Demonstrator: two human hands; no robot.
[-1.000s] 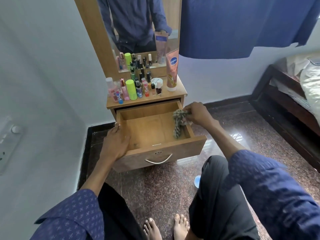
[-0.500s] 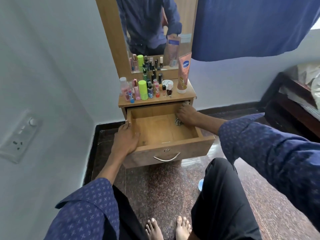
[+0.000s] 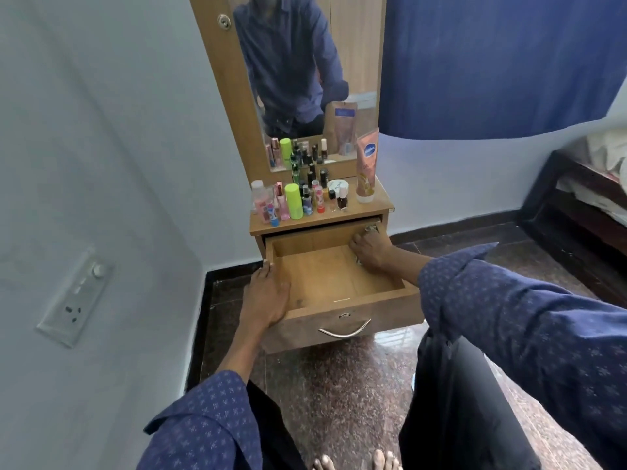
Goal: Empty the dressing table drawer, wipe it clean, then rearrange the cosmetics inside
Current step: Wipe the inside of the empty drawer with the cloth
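Drawer [image 3: 339, 283] pulled out under the tabletop [image 3: 322, 220]. Bottles [image 3: 298, 200] stand in a cluster on the tabletop's left and middle — tube [image 3: 366, 171] upright at their right, mirror [image 3: 305, 79] behind. Left hand [image 3: 266, 296] on the drawer's left wall; right hand [image 3: 371, 251] on a cloth [image 3: 371, 228] in the drawer's back right corner. Socket panel [image 3: 76, 296] on the left wall — bed [image 3: 587, 198] far right.
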